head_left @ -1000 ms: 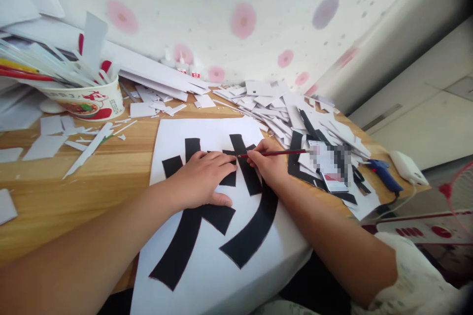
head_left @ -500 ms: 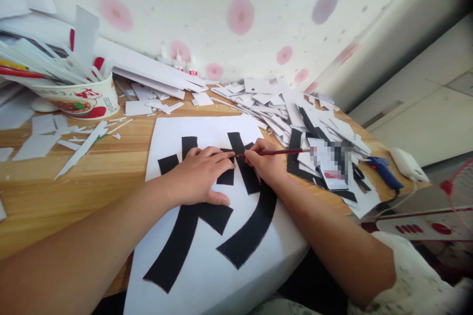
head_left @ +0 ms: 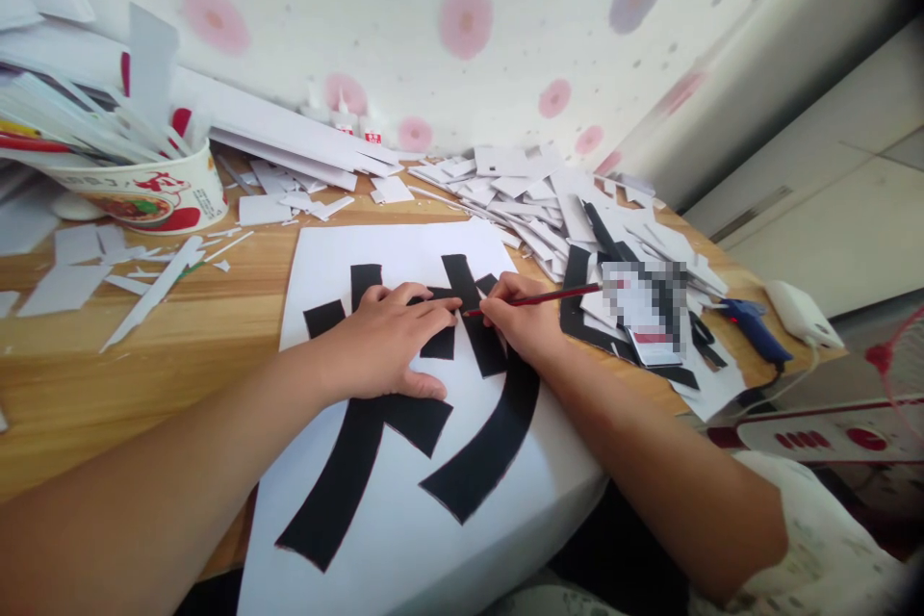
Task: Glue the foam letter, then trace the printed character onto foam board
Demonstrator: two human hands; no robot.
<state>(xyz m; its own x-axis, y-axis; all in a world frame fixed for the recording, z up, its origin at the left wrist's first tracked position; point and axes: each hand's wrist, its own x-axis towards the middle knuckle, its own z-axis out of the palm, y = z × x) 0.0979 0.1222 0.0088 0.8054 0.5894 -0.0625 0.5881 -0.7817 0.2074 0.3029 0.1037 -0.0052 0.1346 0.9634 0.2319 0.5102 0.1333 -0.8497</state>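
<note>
Black strokes of a cut-out character (head_left: 339,486) lie flat on a large white sheet (head_left: 310,587) that hangs over the table's front edge. My left hand (head_left: 394,342) rests palm down across the upper left strokes, fingers stretched out and thumb spread, pressing on the black pieces. In my right hand (head_left: 520,313) is a dark red pencil (head_left: 549,296), pinched near its point. Its tip meets the upper right black stroke (head_left: 473,327), close to my left fingertips. Parts of the character are hidden beneath both hands.
A paper tub (head_left: 166,197) stuffed with pencils and strips stands at left. White offcuts (head_left: 520,202) pile up behind the sheet. A phone (head_left: 650,332), partly blurred out, lies on scraps at right, near a blue glue gun (head_left: 755,327) and a white box (head_left: 801,313). Small bottles (head_left: 372,127) stand by the wall.
The pencil tip has shifted slightly down and to the right along the black stroke, and its back end has tipped up a little. My left hand stays in place on the pieces.
</note>
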